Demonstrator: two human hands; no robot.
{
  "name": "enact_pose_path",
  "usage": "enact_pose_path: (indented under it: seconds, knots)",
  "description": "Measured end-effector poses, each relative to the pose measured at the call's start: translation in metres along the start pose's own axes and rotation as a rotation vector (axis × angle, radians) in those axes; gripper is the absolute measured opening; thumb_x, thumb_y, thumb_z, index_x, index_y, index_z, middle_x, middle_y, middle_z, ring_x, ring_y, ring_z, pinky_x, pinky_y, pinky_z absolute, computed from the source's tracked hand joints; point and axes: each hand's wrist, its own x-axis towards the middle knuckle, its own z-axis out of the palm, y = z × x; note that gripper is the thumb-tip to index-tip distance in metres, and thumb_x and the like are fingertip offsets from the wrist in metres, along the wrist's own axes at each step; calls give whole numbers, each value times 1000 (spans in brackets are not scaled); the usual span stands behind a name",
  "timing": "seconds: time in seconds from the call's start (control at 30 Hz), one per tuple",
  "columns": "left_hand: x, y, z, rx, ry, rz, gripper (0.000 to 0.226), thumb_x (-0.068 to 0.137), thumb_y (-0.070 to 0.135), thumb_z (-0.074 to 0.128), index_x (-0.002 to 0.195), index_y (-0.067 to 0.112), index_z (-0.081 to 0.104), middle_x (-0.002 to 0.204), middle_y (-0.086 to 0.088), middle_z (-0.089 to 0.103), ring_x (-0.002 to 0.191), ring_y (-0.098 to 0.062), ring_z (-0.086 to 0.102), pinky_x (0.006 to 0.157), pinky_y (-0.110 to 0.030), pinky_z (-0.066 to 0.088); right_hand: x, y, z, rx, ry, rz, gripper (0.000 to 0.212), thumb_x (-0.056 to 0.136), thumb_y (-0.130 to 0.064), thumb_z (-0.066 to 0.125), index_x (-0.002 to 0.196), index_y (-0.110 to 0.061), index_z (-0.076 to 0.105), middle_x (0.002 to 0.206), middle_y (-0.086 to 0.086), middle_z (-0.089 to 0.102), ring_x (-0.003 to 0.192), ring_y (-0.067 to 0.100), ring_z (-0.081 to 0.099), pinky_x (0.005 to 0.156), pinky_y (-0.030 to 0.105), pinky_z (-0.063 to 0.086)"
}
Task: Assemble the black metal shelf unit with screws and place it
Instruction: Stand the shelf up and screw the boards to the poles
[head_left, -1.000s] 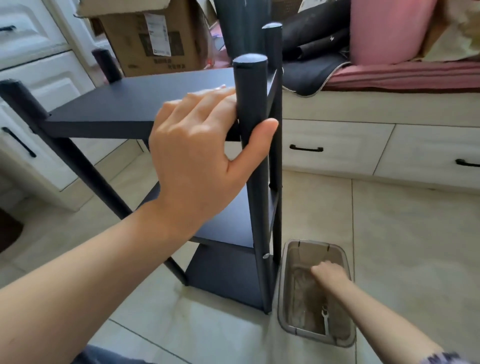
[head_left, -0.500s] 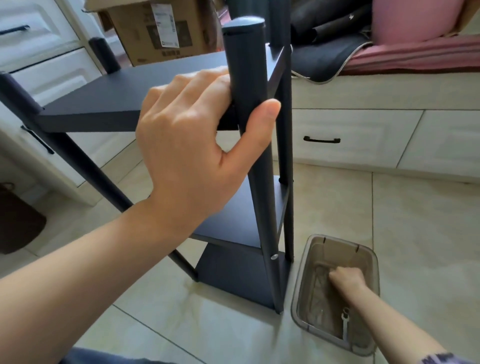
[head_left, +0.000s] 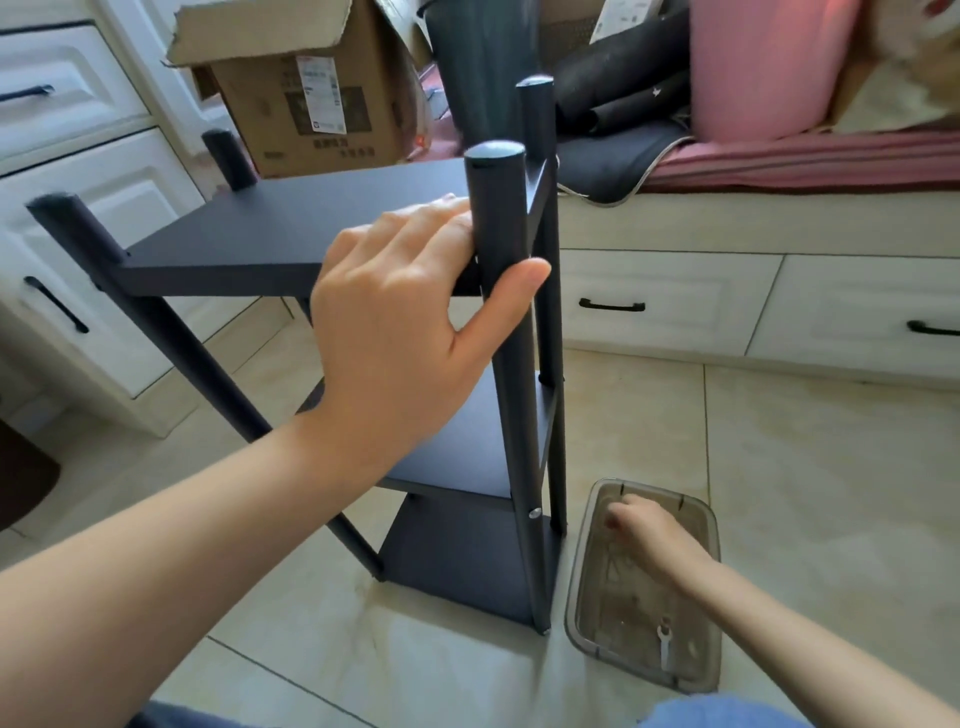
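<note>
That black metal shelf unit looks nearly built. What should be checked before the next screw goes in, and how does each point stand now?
1. Black metal shelf unit upright on the tiled floor: ok.
2. Left hand steadies the near round post, thumb across its front: ok.
3. Right hand is inside the clear plastic bin beside the shelf: ok.
4. Screw in the right hand: cannot tell, fingers are curled and hide it.
5. Small silver wrench lies at the bin's near end: ok.
6. Silver screw head shows low on the near post: ok.
</note>
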Motion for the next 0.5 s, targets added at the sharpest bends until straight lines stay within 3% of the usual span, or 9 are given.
enact_pose_path:
  seconds: [0.13,0.33,0.5]
  knots:
    - [0,0,-4,13,-35,-10,52,101,54,44,111,13,74,115,-1,73,112,-23,66,95,-35,42,-23,-48,-51,422,267,-57,3,90,-17,69,92,-19,70,85,-8,69,80,4,66,72,14,51]
    - [2,1,-9,19,-63,-17,54,98,55,46,113,12,74,118,-4,73,116,-25,67,97,-37,46,-58,-132,-118,978,360,-115,8,96,-13,61,95,-9,67,80,5,75,74,14,71,69,26,59]
    - [6,6,-17,-10,-179,-51,60,97,59,39,122,14,71,123,-2,72,122,-25,63,101,-39,45,-70,-181,-129,1139,338,-33,20,106,-23,39,105,-8,52,82,3,75,81,12,74,69,25,58]
